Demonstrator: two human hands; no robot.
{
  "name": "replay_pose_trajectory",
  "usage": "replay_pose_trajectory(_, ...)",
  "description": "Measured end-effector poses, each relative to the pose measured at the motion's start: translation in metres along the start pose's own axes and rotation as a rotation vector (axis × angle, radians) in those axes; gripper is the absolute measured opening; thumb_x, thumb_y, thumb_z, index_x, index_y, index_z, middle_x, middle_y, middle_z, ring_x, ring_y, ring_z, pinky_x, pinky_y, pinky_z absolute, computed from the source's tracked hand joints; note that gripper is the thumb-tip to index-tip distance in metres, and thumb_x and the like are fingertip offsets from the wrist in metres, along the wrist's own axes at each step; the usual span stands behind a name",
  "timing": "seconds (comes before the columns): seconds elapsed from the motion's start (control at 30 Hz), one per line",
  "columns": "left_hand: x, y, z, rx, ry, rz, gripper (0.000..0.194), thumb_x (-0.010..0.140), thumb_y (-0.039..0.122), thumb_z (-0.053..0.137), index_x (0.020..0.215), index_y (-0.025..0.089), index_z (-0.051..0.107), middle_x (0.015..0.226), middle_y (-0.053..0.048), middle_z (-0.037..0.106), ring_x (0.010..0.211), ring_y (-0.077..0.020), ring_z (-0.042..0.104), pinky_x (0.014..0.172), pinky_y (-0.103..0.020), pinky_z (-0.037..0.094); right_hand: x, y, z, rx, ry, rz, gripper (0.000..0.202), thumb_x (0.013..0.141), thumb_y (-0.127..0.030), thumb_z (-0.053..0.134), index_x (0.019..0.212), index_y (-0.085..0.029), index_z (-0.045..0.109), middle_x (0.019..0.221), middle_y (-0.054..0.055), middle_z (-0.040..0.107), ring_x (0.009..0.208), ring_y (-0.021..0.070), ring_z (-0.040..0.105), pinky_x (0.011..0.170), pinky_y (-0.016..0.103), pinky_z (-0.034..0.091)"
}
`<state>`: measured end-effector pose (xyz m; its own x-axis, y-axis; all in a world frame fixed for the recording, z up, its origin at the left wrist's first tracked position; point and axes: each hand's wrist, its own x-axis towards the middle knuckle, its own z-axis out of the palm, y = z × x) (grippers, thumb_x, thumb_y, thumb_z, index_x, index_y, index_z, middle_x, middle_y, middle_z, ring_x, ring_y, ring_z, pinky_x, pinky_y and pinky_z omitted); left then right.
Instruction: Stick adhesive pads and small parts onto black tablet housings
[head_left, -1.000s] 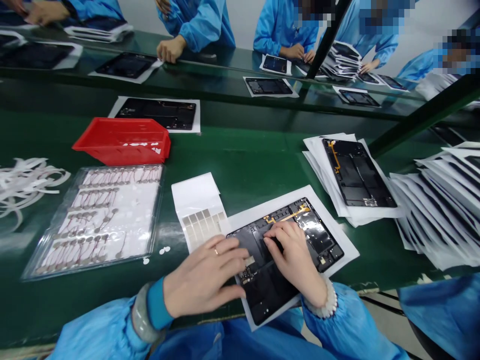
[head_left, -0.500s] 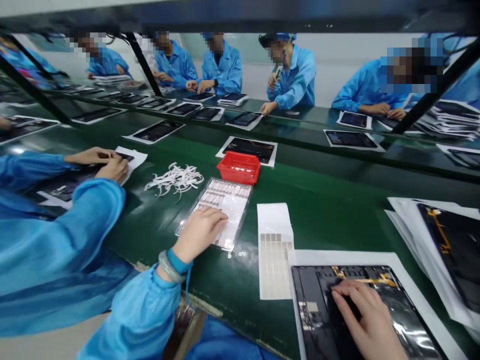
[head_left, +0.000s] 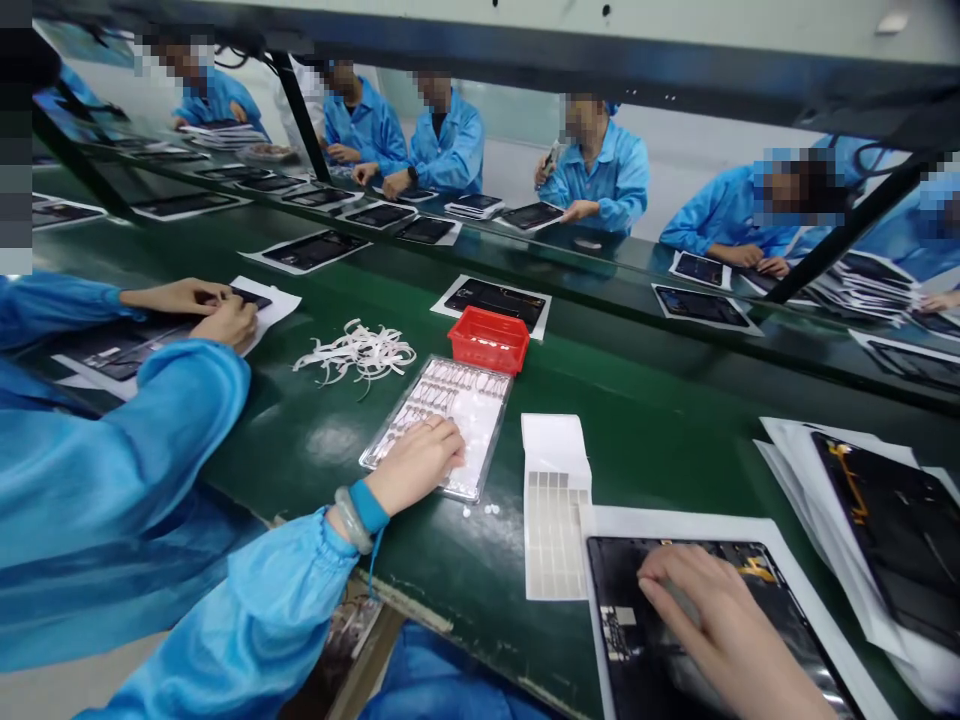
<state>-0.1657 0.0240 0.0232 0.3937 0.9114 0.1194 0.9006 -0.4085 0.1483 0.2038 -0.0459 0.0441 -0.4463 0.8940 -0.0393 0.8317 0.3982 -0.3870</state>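
Note:
My left hand (head_left: 421, 458) rests over a clear plastic tray (head_left: 480, 440). Its fingers are bunched together, and whatever they pinch is hidden. Rows of small parts with thin wires (head_left: 439, 395) lie in the tray's upper part. My right hand (head_left: 709, 610) is above a black tablet-like panel (head_left: 637, 690) lying on a white sheet (head_left: 757, 527). Thumb and forefinger come together near the panel's upper middle; anything between them is too small to make out. Between the hands lies a strip of sticker paper (head_left: 555, 530) with greyish rectangles.
Behind the tray stands a red bin (head_left: 489, 340) with small white pieces inside. Left of it is a heap of white strips (head_left: 358, 352). Stacked panels and sheets (head_left: 892, 530) lie at right. A co-worker's hands (head_left: 225, 315) work at left; an overhead beam (head_left: 480, 60) crosses the top.
My left hand's fingers have drawn closer together over the tray. My right hand has shifted up and left over the panel, covering its top edge. The view has tilted slightly.

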Motion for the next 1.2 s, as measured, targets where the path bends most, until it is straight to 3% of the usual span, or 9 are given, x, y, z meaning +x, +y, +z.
replay_pose_trajectory(0.23,-0.028,0.011,-0.006,0.037,0.071,-0.074,0.025,0.091,0.034,0.051,0.078,0.018,0.064,0.080,-0.006,0.060,0.082,-0.0228,0.052,0.073,-0.035,0.039,0.025,-0.038,-0.021,0.008,-0.099,-0.103,0.019,0.095,-0.033,0.042,0.087,-0.025,0.057,0.088,0.002,0.061,0.087,0.0195,0.056,0.080,0.035,0.043)
replay_pose_trajectory(0.53,-0.015,0.011,-0.002,0.045,0.067,-0.010,0.014,0.077,0.013,0.061,0.063,0.018,0.062,0.067,-0.002,0.060,0.072,-0.0194,0.056,0.068,-0.031,0.041,0.054,-0.077,0.001,0.085,-0.139,-0.258,0.016,0.093,-0.023,0.044,0.082,-0.021,0.056,0.085,0.003,0.061,0.085,0.0193,0.056,0.079,0.035,0.043)
replay_pose_trajectory(0.7,-0.024,0.023,-0.004,0.093,0.172,0.022,0.019,0.087,0.012,0.047,0.073,0.014,0.060,0.073,-0.008,0.060,0.074,-0.0240,0.058,0.071,-0.037,0.044,0.075,-0.089,0.009,0.364,-0.158,-0.150,0.024,0.094,-0.034,0.042,0.081,-0.020,0.057,0.081,0.003,0.063,0.078,0.0171,0.058,0.072,0.031,0.046)
replay_pose_trajectory(0.8,-0.036,0.038,-0.007,0.074,0.216,0.099,0.020,0.092,0.010,0.040,0.085,0.014,0.058,0.080,-0.007,0.062,0.073,-0.0210,0.059,0.068,-0.034,0.047,0.091,-0.096,0.015,0.757,-0.213,0.059,0.036,0.090,-0.052,0.044,0.088,-0.018,0.056,0.085,0.005,0.063,0.067,0.0142,0.059,0.058,0.027,0.048)
replay_pose_trajectory(0.87,-0.043,0.049,-0.010,0.013,0.253,0.199,0.021,0.094,0.010,0.037,0.092,0.017,0.057,0.089,-0.005,0.063,0.079,-0.0176,0.060,0.070,-0.029,0.048,0.101,-0.103,0.019,1.054,-0.366,0.208,0.047,0.084,-0.062,0.048,0.095,-0.017,0.056,0.089,0.006,0.064,0.061,0.0122,0.059,0.048,0.023,0.047)
replay_pose_trajectory(0.93,-0.048,0.058,-0.011,-0.144,0.317,0.294,0.021,0.096,0.013,0.035,0.096,0.018,0.056,0.094,-0.004,0.064,0.085,-0.0150,0.060,0.073,-0.025,0.049,0.107,-0.109,0.023,1.221,-0.556,0.259,0.053,0.076,-0.066,0.056,0.091,-0.015,0.056,0.084,0.006,0.065,0.056,0.0104,0.059,0.044,0.021,0.046)
replay_pose_trajectory(1.0,-0.050,0.064,-0.011,-0.340,0.388,0.301,0.021,0.098,0.018,0.036,0.096,0.018,0.056,0.090,-0.003,0.064,0.084,-0.0134,0.061,0.074,-0.023,0.050,0.109,-0.113,0.027,1.249,-0.631,0.231,0.053,0.069,-0.065,0.065,0.080,-0.014,0.056,0.072,0.004,0.065,0.050,0.0086,0.059,0.044,0.019,0.045)
replay_pose_trajectory(1.07,-0.049,0.067,-0.008,-0.447,0.447,0.241,0.020,0.098,0.022,0.038,0.095,0.018,0.057,0.086,-0.002,0.065,0.080,-0.0127,0.061,0.072,-0.023,0.051,0.111,-0.114,0.031,1.227,-0.586,0.203,0.053,0.064,-0.063,0.070,0.074,-0.014,0.055,0.064,0.001,0.064,0.048,0.0078,0.059,0.046,0.017,0.044)
replay_pose_trajectory(1.2,-0.047,0.068,0.000,-0.389,0.595,0.182,0.020,0.097,0.019,0.041,0.097,0.018,0.061,0.087,-0.005,0.065,0.080,-0.0140,0.062,0.073,-0.025,0.053,0.112,-0.110,0.035,1.161,-0.522,0.118,0.048,0.069,-0.059,0.067,0.084,-0.014,0.060,0.071,0.002,0.067,0.054,0.0089,0.061,0.054,0.021,0.047)
